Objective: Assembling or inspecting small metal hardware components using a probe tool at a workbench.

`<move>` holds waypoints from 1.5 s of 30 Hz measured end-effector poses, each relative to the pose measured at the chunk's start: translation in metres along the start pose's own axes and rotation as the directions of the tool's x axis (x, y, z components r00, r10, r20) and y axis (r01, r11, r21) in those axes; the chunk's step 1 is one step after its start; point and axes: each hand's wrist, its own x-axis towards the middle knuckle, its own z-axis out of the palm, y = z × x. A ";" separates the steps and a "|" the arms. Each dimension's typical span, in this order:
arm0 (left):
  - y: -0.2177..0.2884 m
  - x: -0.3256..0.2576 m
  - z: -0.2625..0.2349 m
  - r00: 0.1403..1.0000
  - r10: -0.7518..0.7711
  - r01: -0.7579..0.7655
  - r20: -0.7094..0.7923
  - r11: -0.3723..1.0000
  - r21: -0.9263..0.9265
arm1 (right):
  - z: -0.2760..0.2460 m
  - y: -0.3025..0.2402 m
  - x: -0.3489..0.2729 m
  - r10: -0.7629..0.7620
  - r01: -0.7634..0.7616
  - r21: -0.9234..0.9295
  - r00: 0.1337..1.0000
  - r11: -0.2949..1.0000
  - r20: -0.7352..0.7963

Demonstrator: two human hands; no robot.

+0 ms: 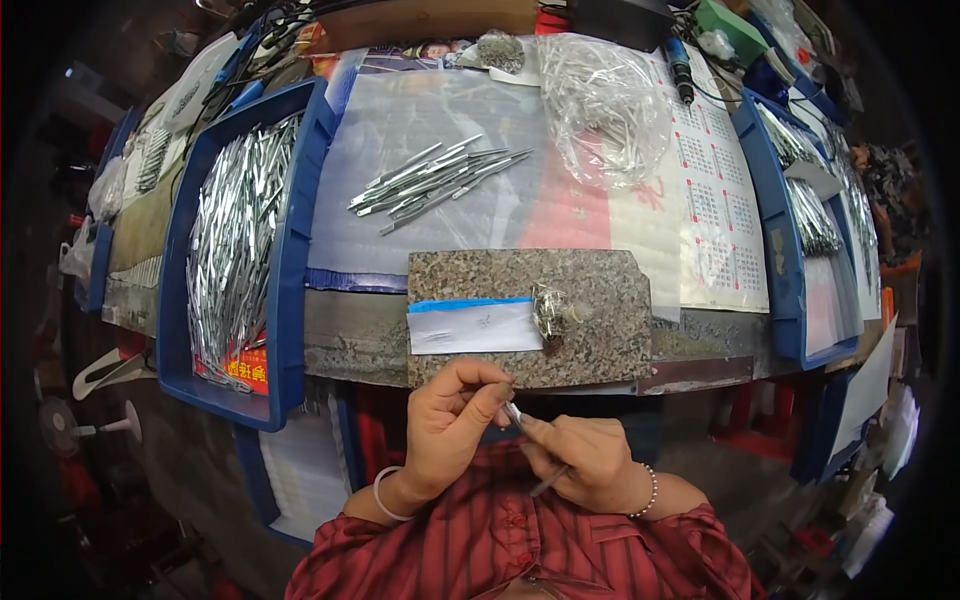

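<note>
Both my hands meet in front of my chest, just off the near edge of a speckled stone slab (pixel 610 290). My right hand (pixel 590 455) is closed around a slim silvery metal piece (pixel 513 412), whose other end pokes out below the fingers. At its upper end my left hand (pixel 450 425) is pinched, thumb against forefinger; what lies in that pinch is too small to make out. On the slab lie a white paper pad (pixel 470 330) with a blue edge and a small clear bag (pixel 550 315) of tiny yellowish parts.
Similar metal pieces lie in a loose pile (pixel 440 180) on plastic sheeting and fill a blue tray (pixel 290 250) at left. A crumpled clear bag (pixel 605 110) of slim pieces sits behind the slab. Beyond it are a power screwdriver (pixel 680 70) and another blue tray (pixel 785 240).
</note>
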 end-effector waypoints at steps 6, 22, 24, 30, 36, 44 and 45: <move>0.002 -0.002 -0.004 0.998 -0.041 0.041 0.049 0.999 -0.002 | -0.009 0.004 0.004 -0.150 0.144 -0.163 0.988 0.976 -0.026; 0.042 0.005 -0.073 0.708 -0.497 0.102 0.501 0.775 0.624 | -0.002 0.005 0.041 -0.483 0.567 -0.155 0.792 0.809 0.373; 0.059 0.006 -0.084 0.797 -0.392 0.034 0.460 0.789 0.614 | -0.011 -0.002 0.055 -0.409 0.476 -0.158 0.852 0.865 0.326; 0.067 0.020 -0.115 0.981 -0.146 0.024 0.129 0.750 0.661 | -0.031 -0.007 0.077 -0.191 0.199 -0.071 0.977 0.977 0.098; 0.056 0.026 -0.122 0.988 -0.117 0.016 0.104 0.734 0.679 | -0.010 -0.007 0.086 0.088 -0.119 0.169 0.980 0.978 0.179; 0.052 0.027 -0.125 0.978 -0.157 0.038 0.135 0.776 0.629 | -0.005 -0.029 0.113 -0.331 0.348 -0.179 0.936 0.920 0.118; 0.051 0.026 -0.128 0.981 -0.155 0.041 0.120 0.763 0.646 | 0.014 -0.017 0.122 -0.219 0.245 -0.113 0.954 0.963 0.203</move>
